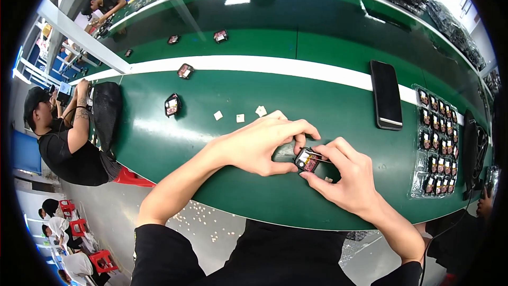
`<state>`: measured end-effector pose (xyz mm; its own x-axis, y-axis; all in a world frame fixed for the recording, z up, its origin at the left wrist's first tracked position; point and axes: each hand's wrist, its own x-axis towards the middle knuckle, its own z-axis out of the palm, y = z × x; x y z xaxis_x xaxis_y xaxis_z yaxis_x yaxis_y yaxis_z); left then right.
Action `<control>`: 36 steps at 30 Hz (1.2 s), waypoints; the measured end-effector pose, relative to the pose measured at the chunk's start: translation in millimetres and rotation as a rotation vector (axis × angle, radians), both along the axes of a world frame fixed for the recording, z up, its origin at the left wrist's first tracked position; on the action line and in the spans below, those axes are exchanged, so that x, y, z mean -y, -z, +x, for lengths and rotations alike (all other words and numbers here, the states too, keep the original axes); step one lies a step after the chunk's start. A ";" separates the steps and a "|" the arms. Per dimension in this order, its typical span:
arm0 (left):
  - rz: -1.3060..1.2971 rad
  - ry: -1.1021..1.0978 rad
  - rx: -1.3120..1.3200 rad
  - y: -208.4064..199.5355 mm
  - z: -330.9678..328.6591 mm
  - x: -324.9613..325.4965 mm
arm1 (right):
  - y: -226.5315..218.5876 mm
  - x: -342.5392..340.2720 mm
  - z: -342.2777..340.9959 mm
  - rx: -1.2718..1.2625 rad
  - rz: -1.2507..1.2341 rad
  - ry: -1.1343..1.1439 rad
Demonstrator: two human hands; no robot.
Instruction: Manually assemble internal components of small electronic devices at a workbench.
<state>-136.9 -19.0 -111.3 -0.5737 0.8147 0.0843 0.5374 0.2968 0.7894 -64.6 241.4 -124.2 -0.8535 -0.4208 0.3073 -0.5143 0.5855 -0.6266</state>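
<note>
Between my two hands, low over the green tabletop, is a small black electronic module (308, 160) with a white-and-yellow part and reddish detail on its face. My left hand (259, 145) has its thumb against the module's left side and its fingers curled over the far side. From the right, my right hand (346, 177) pinches the module between thumb and fingers. Thin pale strips cross its top beside the right fingers; whether they are wires or a tool I cannot make out. Small cream squares (240, 118) lie beyond my left wrist, and another pale piece sits under my right hand.
Similar black modules (172, 105) lie to the left and on the far strip. A black phone (386, 95) rests right of centre, near a clear plastic tray (418, 176) of several modules. A black cable bundle (474, 151) lies farther right. A person (69, 143) sits at left.
</note>
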 end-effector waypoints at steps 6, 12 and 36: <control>0.070 -0.058 0.129 -10.7 -19.4 4.5 | -14.8 -16.7 7.1 0.018 -0.073 0.067; -0.268 -0.674 -0.706 -11.4 -126.2 63.6 | -36.3 -71.2 28.6 -0.051 -0.129 0.279; -0.019 -0.133 -0.213 -22.4 -11.3 -33.0 | -43.5 -165.7 46.9 -0.005 -0.263 0.642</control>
